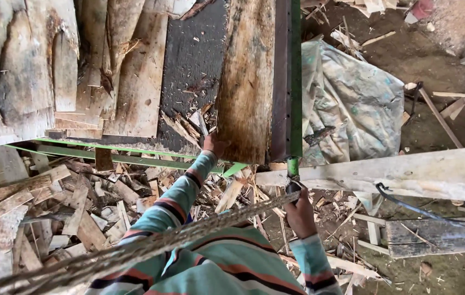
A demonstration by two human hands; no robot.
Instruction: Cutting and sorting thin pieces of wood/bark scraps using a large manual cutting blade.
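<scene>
Dark saw table (194, 60) carried rough plank (246, 76) beside green rail (296, 76). Scrap wood pile (63, 202) lay below. Left hand (213, 145) pressed plank's near end, fingers hidden, grip unclear. Right hand (300, 213) closed around lever (293, 175).

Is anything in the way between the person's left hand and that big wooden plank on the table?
Nothing visible: the left hand already rests against the near end of the wooden plank, with no gap. The right hand is lower, by the green handle, and a thick rope crosses in front of both arms.
</scene>
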